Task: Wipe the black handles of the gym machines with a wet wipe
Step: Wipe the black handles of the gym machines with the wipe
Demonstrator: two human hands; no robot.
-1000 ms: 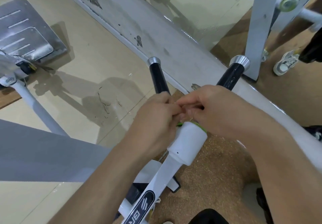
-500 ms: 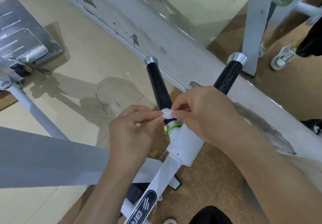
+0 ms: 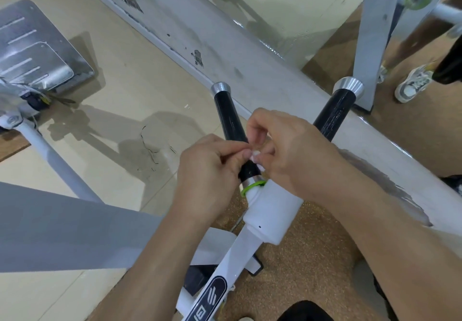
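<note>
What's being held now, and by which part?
The left hand and right hand pinch a small white wet wipe at their fingertips; which edge is hidden.

The left forearm [image 3: 155,258] and right forearm [image 3: 375,233] are bare from wrist to frame edge. The left grip [image 3: 207,170] and right grip [image 3: 295,155] are bare, nails trimmed short. A rounded patch of black fabric [image 3: 303,312] shows at the bottom edge.

A person's left hand [image 3: 210,170] and right hand [image 3: 295,150] pinch a small white wipe [image 3: 257,156] between fingertips over a black handle [image 3: 228,118] of a white gym machine [image 3: 272,210]; a second handle [image 3: 335,115] angles up nearby.
</note>
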